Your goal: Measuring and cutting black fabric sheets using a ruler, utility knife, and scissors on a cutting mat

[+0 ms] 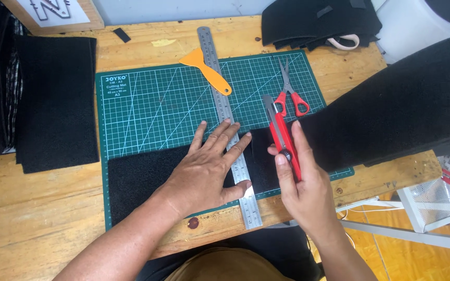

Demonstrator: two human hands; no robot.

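On green mat (pixel 147 104): left hand (pixel 207 169) flat on ruler (pixel 230 130), right hand (pixel 300 177) gripped red knife (pixel 282 136). Maybe slipped ruler, crooked black felt (pixel 141 177) cut.

The left hand (pixel 207 169) lies flat, palm down, fingers (pixel 224 136) spread, at centre frame. The right hand (pixel 303 179), lower right of centre, is curled in a grip, thumb up.

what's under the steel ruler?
The steel ruler lies across the green cutting mat and the black fabric, pressed down by the left hand. Whatever the fabric covers beneath it cannot be seen.
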